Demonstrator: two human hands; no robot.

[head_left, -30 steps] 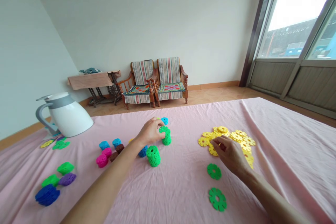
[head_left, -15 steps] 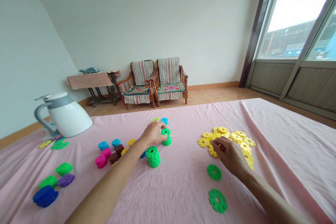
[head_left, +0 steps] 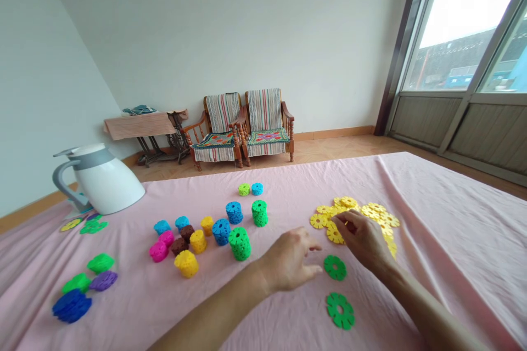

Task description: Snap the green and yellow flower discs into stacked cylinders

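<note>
Table (head_left: 432, 214) under a pink cloth fills the lower view. Two wooden armchairs (head_left: 242, 126) stand against the far wall at 12 o'clock. White thermos jug (head_left: 105, 178) sits on the table at 9 o'clock.

Pile of yellow flower discs (head_left: 373, 213) lies at 3 o'clock of centre. Right hand (head_left: 364, 241) rests on the pile's near edge, fingers curled onto the discs; cannot tell whether the grip pinches one.

Left hand (head_left: 294, 260) hovers low over the cloth, grip wide and holding nothing, fingertips just beside a flat green disc (head_left: 335, 267) at its 3 o'clock. Second green disc (head_left: 340, 311) lies near, at 6 o'clock of the first.

Green disc stack (head_left: 240, 243) stands at 10 o'clock of the left hand, with blue stacks (head_left: 221, 231) and yellow stacks (head_left: 186, 263) beside it.
</note>
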